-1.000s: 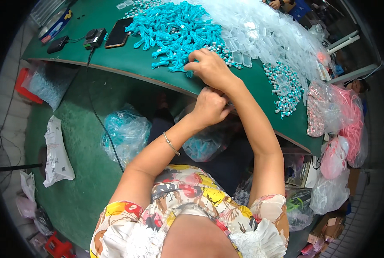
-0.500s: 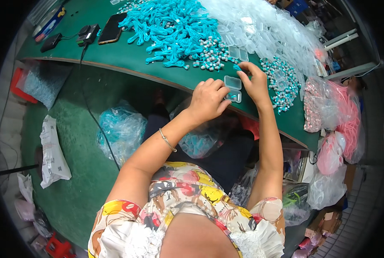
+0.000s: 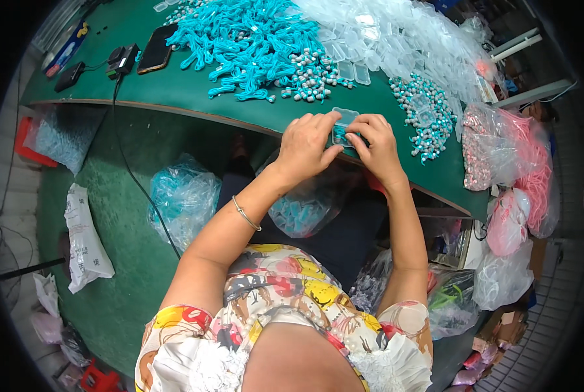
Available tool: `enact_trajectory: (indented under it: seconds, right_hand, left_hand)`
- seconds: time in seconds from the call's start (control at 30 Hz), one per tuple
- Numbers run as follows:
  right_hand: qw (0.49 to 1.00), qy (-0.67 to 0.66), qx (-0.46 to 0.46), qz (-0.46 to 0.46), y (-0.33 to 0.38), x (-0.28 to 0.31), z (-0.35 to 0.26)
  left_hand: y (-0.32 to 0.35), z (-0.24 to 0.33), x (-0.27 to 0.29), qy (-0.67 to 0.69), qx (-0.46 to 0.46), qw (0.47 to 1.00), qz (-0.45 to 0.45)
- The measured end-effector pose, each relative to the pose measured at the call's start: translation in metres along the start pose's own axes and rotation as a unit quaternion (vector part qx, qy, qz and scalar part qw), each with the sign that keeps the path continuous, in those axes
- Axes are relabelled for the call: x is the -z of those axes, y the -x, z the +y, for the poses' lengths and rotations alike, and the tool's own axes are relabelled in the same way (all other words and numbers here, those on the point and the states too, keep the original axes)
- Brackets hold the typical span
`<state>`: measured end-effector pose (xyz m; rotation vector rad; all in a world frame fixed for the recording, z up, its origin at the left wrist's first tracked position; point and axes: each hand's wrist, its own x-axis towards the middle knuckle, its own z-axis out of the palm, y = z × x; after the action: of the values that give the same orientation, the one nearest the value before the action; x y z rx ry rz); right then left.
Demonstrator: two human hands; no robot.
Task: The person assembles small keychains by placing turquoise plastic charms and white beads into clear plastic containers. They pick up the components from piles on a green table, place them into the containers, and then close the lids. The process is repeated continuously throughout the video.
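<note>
A small clear hinged plastic case point(image 3: 346, 116) lies lid-up near the table's front edge, with teal bits in its near half. My left hand point(image 3: 307, 145) grips the case from its left side, thumb at the near edge and fingers along the lid. From the right, my right hand point(image 3: 378, 149) reaches into the near half, thumb and forefinger closed at a small teal piece point(image 3: 339, 132). Its exact shape is partly covered by the fingers. Beyond are a heap of teal corded bundles point(image 3: 246, 46) and loose teal-and-grey plugs point(image 3: 311, 77).
Many clear cases point(image 3: 377, 39) are heaped at the back right. More teal-and-grey plugs point(image 3: 424, 117) lie to the right, beside a bag of pink-and-grey plugs point(image 3: 477, 147). A phone point(image 3: 156, 49) and a cabled black device point(image 3: 122, 60) sit at the left.
My right hand has come down with the teal piece from above the case into its near half. My left hand stays on the case; the view has shifted slightly.
</note>
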<state>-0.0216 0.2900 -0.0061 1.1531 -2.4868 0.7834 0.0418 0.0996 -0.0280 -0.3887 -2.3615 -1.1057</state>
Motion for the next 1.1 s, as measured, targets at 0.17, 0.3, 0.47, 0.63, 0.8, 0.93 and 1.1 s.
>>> enact_trajectory:
  seconds: [0.17, 0.3, 0.47, 0.63, 0.8, 0.93, 1.1]
  right_hand:
    - [0.998, -0.009, -0.036, 0.06, -0.011, 0.006, 0.01]
    - [0.999, 0.007, -0.047, -0.016, -0.017, -0.002, 0.021]
    - [0.99, -0.105, -0.075, 0.047, -0.008, 0.003, 0.01]
    - [0.992, -0.122, -0.002, -0.01, 0.008, 0.014, -0.009]
    - [0.995, -0.092, -0.016, 0.029, 0.017, 0.001, -0.007]
    - [0.99, -0.131, -0.042, 0.026, 0.011, -0.002, -0.012]
    - [0.978, -0.192, -0.07, 0.035, 0.005, -0.011, -0.02]
  left_hand:
    - [0.0, -0.004, -0.002, -0.039, -0.039, 0.998, -0.002]
    - [0.001, -0.006, -0.003, -0.042, -0.032, 0.998, -0.017]
    - [-0.001, -0.001, 0.002, -0.01, -0.015, 1.0, -0.014]
    - [-0.005, 0.0, 0.006, -0.072, -0.074, 0.994, -0.04]
    - [-0.008, -0.008, -0.01, -0.06, -0.08, 0.994, -0.041]
    - [-0.008, -0.013, -0.008, -0.018, -0.068, 0.997, -0.043]
    - [-0.008, -0.019, 0.001, 0.079, -0.042, 0.995, -0.05]
